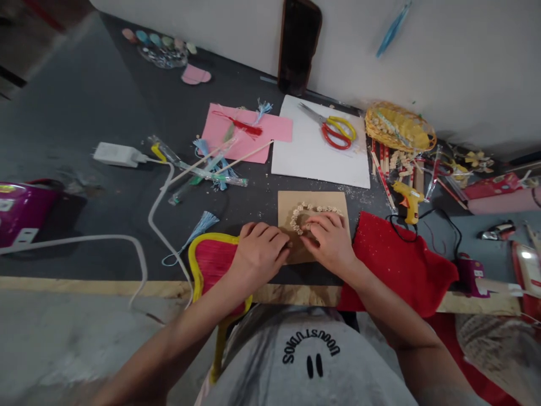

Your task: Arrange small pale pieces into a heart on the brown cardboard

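Note:
A square of brown cardboard [291,206] lies in front of me, with a curved row of small pale flower-like pieces [297,221] on it. My right hand [332,239] is over the cardboard, inside the curve, its fingers closed in a pinch at a small pale piece. Part of the row is hidden behind that hand. At the cardboard's left edge, my left hand [260,251] has its fingers curled and pressed together; what they hold, if anything, is hidden. Under the left wrist sits a pink piece with a yellow border [213,256].
White board [321,169] with scissors [336,129] lies behind the cardboard. Red cloth [393,265], a yellow glue gun [408,200] and a wicker basket [399,127] are on the right. A white cable [154,214] and blue tassel [203,225] lie left. A phone [299,48] leans upright behind.

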A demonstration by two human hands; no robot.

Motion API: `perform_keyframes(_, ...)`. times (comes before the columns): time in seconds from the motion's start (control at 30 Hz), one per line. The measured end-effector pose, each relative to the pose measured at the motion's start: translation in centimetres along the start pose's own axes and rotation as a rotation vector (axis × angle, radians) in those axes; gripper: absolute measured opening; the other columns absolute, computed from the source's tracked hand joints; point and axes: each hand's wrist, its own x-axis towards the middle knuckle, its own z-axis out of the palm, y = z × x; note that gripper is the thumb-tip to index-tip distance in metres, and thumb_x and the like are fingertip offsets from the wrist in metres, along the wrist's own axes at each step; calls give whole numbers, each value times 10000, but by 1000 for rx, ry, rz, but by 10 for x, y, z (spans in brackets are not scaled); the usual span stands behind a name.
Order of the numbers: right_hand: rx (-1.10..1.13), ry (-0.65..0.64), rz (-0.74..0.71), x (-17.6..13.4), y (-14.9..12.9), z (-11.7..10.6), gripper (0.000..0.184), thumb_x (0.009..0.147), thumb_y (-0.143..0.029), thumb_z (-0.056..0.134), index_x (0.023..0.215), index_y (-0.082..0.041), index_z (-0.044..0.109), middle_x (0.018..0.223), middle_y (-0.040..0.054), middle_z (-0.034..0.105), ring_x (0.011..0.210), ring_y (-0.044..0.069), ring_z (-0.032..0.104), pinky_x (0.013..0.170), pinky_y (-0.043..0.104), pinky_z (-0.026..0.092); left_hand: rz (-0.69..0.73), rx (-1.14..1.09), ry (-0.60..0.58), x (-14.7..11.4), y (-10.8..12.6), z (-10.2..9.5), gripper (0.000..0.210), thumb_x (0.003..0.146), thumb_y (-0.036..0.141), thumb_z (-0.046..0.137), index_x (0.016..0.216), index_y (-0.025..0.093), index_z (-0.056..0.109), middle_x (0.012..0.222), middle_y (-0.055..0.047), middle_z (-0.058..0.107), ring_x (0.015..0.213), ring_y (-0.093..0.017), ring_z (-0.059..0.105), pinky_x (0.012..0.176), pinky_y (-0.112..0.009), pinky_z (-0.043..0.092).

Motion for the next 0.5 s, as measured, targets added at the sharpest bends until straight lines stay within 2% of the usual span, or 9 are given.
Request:
perform_keyframes(0.3,-29,10,2,2,-2,1,111,971,-345,655,952,-261,725,1175,10,749,1154,252,546,1002,424,379,-11,23,0,-1,-1,0,22,904,214,662,895,204,679,890,-30,728,868,-248,591,824,-433,387)
perform_keyframes(0.5,-52,46,60,1,7,-10,131,947,-366,688,975,-248,737,1181,36,749,1148,270,541,964,442,380,-13,18,-10,-1,-1,1,51,927,236,651,889,211,674,901,-32,727,868,-243,590,834,-435,384)
